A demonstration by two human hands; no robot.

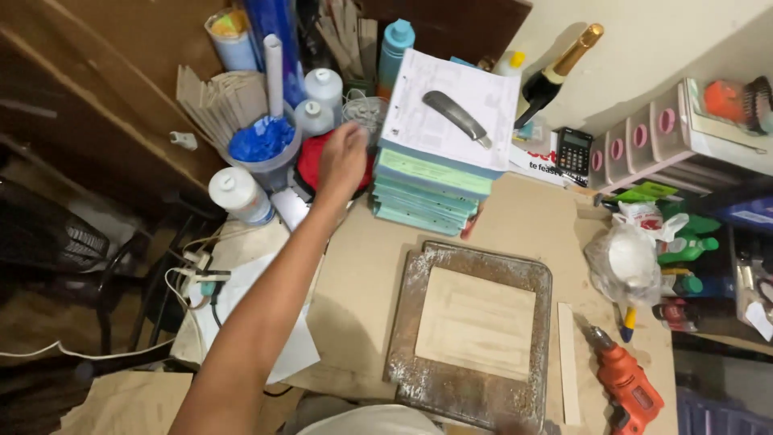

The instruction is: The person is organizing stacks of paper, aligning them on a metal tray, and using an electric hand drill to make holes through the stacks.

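— Where is the left hand (342, 157)?
— Stretched out left of the book stack (431, 181), over the red cloth (310, 165), fingers loosely curled, holding nothing.
— And the clear cup (364, 115)?
— Just beyond its fingertips, beside the stack. No right hand shows.

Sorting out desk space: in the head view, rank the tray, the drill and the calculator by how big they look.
1. Tray, by far the largest.
2. Drill, though it lies nearer the camera.
3. Calculator, smallest, but farthest away.

Single head-worn view, looking steeply down from close above onto cluttered workbench (362, 274), facing wall behind shelves.
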